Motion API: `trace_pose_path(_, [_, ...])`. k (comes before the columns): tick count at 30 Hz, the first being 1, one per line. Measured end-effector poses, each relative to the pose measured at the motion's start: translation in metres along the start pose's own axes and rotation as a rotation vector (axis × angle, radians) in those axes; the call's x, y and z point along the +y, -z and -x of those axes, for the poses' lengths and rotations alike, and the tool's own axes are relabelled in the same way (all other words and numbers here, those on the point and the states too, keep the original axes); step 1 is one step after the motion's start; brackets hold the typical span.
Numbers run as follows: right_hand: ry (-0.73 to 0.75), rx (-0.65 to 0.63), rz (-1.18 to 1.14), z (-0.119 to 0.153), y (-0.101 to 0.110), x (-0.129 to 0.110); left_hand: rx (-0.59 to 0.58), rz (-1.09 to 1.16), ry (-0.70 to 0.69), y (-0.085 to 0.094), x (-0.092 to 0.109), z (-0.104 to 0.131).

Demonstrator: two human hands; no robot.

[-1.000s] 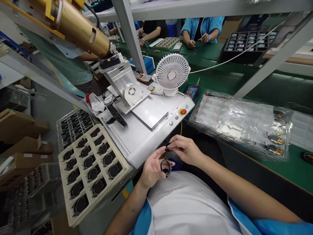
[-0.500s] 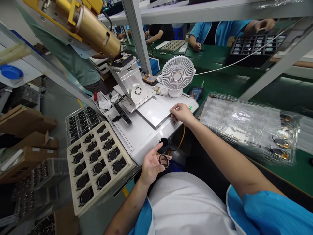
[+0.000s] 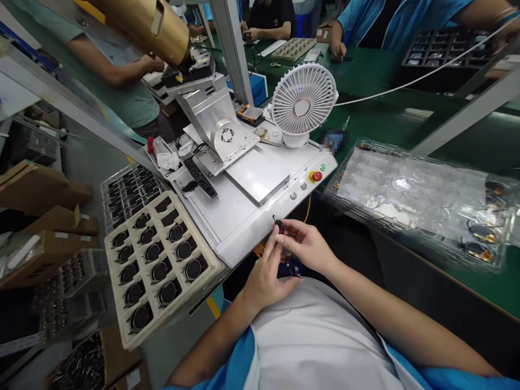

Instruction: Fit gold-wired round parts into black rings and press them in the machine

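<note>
In front of my body, my left hand [image 3: 266, 276] and my right hand [image 3: 306, 245] meet at a small dark round watch case [image 3: 278, 223], with a thin strip sticking up from it. My left fingers are stretched up along its near side, while my right thumb and fingertips pinch it. The fingers cover most of the part, so its inner side is hidden. Behind the hands stands a white machine base [image 3: 239, 238] with front buttons and a red emergency stop [image 3: 316, 176]. On the left, a beige tray [image 3: 122, 325] holds several round black watch cases.
A white fan [image 3: 303, 103] stands on the machine beside a metal fixture [image 3: 211, 116], under a gold cylinder [image 3: 162, 32]. Clear plastic trays [image 3: 418, 189] with parts lie to the right. Cardboard boxes [image 3: 60, 260] sit at left. Other people work across the green table [image 3: 374, 119].
My right hand has left the machine's front panel and come down to my left hand. The ring-shaped case and black disc, apart in my left hand before, are now largely covered by fingers.
</note>
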State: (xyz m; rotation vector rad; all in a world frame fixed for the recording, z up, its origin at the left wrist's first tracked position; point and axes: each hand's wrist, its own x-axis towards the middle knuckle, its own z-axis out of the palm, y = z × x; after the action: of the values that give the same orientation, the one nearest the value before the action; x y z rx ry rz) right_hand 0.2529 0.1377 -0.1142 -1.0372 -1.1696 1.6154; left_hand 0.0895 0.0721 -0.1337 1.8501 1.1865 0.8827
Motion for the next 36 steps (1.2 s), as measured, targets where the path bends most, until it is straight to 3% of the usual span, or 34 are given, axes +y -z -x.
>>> trace_pose_path(3, [-0.042,0.054,-0.091,-0.002,0.005,-0.009,-0.011,0.064,-0.091,-0.003,-0.001,-0.004])
trace_pose_path(6, [-0.111,0.010,-0.151,-0.004,0.011,-0.018,0.077,0.286,-0.087,0.000,-0.003,-0.006])
trace_pose_path(9, [-0.158,-0.003,-0.167,-0.002,0.013,-0.023,0.077,0.348,-0.097,0.005,-0.004,-0.007])
trace_pose_path(12, [-0.188,0.043,-0.159,-0.003,0.014,-0.025,0.035,0.220,-0.167,0.009,-0.005,-0.007])
trace_pose_path(16, [-0.236,-0.014,-0.146,-0.005,0.018,-0.024,-0.071,-0.067,-0.213,0.013,-0.007,-0.008])
trace_pose_path(19, [-0.250,-0.014,-0.164,-0.004,0.020,-0.020,-0.122,-0.109,-0.205,0.014,-0.008,-0.008])
trace_pose_path(22, [-0.274,0.003,-0.196,-0.002,0.021,-0.018,-0.053,0.151,-0.173,0.013,-0.010,-0.008])
trace_pose_path(27, [-0.329,-0.030,-0.214,0.002,0.017,-0.024,0.234,0.731,-0.019,0.010,-0.016,-0.012])
trace_pose_path(29, [-0.376,-0.060,-0.221,0.006,0.012,-0.028,0.300,0.823,0.022,0.009,-0.018,-0.013])
trace_pose_path(32, [-0.455,-0.087,-0.267,0.012,0.001,-0.033,0.308,0.888,0.030,0.006,-0.020,-0.014])
trace_pose_path(36, [-0.388,-0.046,-0.274,0.019,-0.013,-0.035,0.300,0.891,0.027,0.002,-0.022,-0.012])
